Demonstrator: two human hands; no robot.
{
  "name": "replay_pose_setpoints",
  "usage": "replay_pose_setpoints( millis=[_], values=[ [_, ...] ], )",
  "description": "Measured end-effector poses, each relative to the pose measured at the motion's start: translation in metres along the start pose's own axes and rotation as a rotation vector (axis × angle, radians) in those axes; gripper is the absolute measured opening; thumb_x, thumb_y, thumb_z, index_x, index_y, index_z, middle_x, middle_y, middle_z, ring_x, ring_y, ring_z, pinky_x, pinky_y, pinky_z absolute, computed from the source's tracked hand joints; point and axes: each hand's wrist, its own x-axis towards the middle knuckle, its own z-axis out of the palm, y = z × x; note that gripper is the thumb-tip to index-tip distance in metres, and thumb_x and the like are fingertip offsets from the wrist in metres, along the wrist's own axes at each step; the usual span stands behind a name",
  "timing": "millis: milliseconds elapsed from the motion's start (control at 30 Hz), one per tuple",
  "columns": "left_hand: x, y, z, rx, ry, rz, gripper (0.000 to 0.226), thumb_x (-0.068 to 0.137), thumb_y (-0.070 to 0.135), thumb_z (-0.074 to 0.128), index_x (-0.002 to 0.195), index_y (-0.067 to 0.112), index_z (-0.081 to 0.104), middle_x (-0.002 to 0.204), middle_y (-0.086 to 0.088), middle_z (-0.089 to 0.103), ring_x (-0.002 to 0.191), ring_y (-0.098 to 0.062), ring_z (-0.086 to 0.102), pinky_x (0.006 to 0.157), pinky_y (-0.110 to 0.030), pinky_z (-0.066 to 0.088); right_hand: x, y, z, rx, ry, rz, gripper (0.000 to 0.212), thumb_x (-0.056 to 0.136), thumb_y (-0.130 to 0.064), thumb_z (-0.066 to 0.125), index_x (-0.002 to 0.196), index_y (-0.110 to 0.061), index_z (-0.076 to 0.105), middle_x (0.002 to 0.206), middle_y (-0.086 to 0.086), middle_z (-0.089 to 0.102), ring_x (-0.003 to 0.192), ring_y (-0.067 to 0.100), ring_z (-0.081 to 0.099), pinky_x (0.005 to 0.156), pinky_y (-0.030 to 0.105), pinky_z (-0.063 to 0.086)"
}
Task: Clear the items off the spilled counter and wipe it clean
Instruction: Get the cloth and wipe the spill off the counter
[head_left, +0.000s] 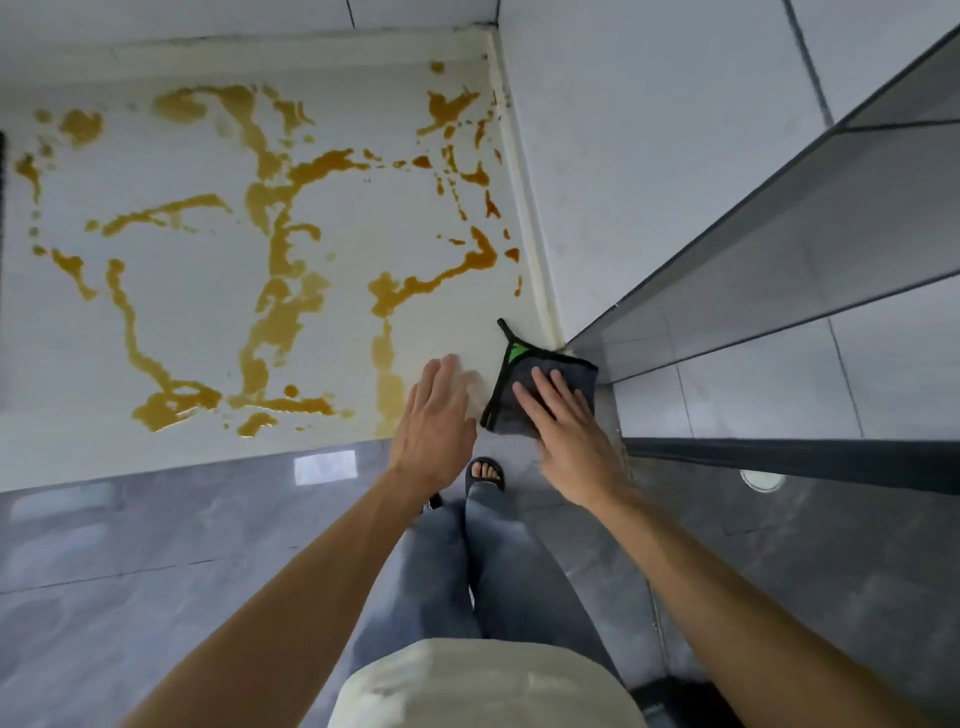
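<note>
Home kitchen: white counter (spill-stained), tiled walls.

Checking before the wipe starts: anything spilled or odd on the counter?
Yes. Amber liquid streaks and pools across most of the white counter, reaching the back-right corner. The right hand lies flat on a folded grey cloth at the near right edge.

Amber-brown spill streaks the white counter. The cloth is dark grey, edged black, with a green tag; floor grey marbled.

white counter, brown spill, cloth
</note>
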Motion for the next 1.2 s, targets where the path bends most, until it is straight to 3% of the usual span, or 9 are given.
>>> replay_pose_setpoints(
  millis=[100,167,333,500,600,800,900,1033,1200],
  values=[
    [-0.004,-0.009,0.017,-0.004,0.019,-0.008,0.066,0.102,0.024,0.060,0.161,0.019,0.030,0.175,-0.010,0.012,0.164,-0.035,0.006,0.130,-0.048,0.017,0.005,0.002,0.028,-0.039,-0.059,0.024,0.087,0.100,-0.063,0.041,0.166,-0.027,-0.004,0.172,0.002,-0.018,0.158,0.023,-0.020,0.129,0.048,-0.006],
    [-0.006,-0.013,0.022,-0.018,0.043,0.001,0.066,0.103,0.025,0.057,0.162,0.019,0.029,0.176,-0.010,0.013,0.164,-0.034,0.005,0.131,-0.049,0.018,0.008,0.000,0.038,-0.015,-0.047,0.043,0.085,0.100,-0.071,0.028,0.165,-0.030,-0.006,0.172,-0.002,-0.021,0.157,0.020,-0.023,0.127,0.047,-0.010],
    [-0.009,-0.013,0.023,-0.083,0.086,-0.003,0.064,0.102,0.017,0.056,0.162,0.019,0.034,0.175,-0.010,0.020,0.164,-0.032,0.007,0.130,-0.052,0.026,0.031,-0.010,0.038,-0.007,0.002,0.006,0.063,0.107,-0.056,0.009,0.165,-0.032,0.000,0.172,-0.006,-0.015,0.158,0.017,-0.019,0.130,0.047,-0.001],
    [-0.010,-0.014,0.026,-0.116,0.097,-0.055,0.074,0.107,0.028,0.053,0.169,0.015,0.013,0.177,-0.002,0.007,0.164,-0.018,-0.006,0.134,-0.043,0.015,0.072,-0.030,0.029,0.002,0.055,0.019,0.061,0.110,-0.044,0.016,0.166,-0.023,0.006,0.174,0.003,-0.007,0.160,0.024,-0.012,0.130,0.045,0.000],
    [-0.008,-0.014,0.024,-0.124,0.103,-0.081,0.080,0.105,0.030,0.057,0.168,0.010,0.013,0.177,-0.005,0.009,0.165,-0.018,-0.002,0.134,-0.040,0.014,0.108,-0.041,0.018,-0.027,0.064,-0.007,0.059,0.110,-0.040,0.020,0.166,-0.024,0.008,0.174,0.004,-0.002,0.161,0.026,-0.006,0.130,0.047,0.003],
    [-0.008,-0.014,0.027,-0.117,0.093,-0.079,0.076,0.104,0.024,0.058,0.167,0.009,0.018,0.178,-0.004,0.005,0.165,-0.021,-0.004,0.132,-0.045,0.020,0.214,-0.034,-0.027,0.007,0.067,0.076,0.061,0.111,-0.042,0.026,0.166,-0.026,0.006,0.174,0.004,-0.004,0.160,0.027,-0.006,0.129,0.049,0.002],
    [-0.008,-0.014,0.029,-0.105,0.109,-0.057,0.071,0.104,0.024,0.057,0.166,0.017,0.024,0.177,-0.007,0.008,0.165,-0.025,-0.003,0.131,-0.048,0.023,0.186,-0.036,-0.015,-0.026,0.075,0.052,0.063,0.111,-0.046,0.023,0.166,-0.025,0.002,0.174,0.005,-0.007,0.160,0.028,-0.008,0.129,0.050,0.000],
    [-0.007,-0.008,0.032,-0.098,0.149,-0.072,0.066,0.107,0.031,0.051,0.165,0.021,0.022,0.177,-0.007,0.009,0.165,-0.023,-0.005,0.133,-0.048,0.016,0.131,-0.029,0.009,-0.089,0.062,0.040,0.065,0.108,-0.051,0.017,0.166,-0.027,0.002,0.174,0.004,-0.006,0.160,0.027,-0.007,0.130,0.050,0.005],
    [-0.007,-0.007,0.031,-0.051,0.136,-0.079,0.062,0.106,0.032,0.052,0.162,0.017,0.029,0.176,-0.010,0.014,0.165,-0.030,0.004,0.132,-0.049,0.020,0.182,-0.032,-0.006,-0.069,0.068,0.072,0.065,0.108,-0.051,0.022,0.166,-0.030,0.000,0.174,0.002,-0.008,0.160,0.025,-0.010,0.129,0.050,-0.001]
  ],
)
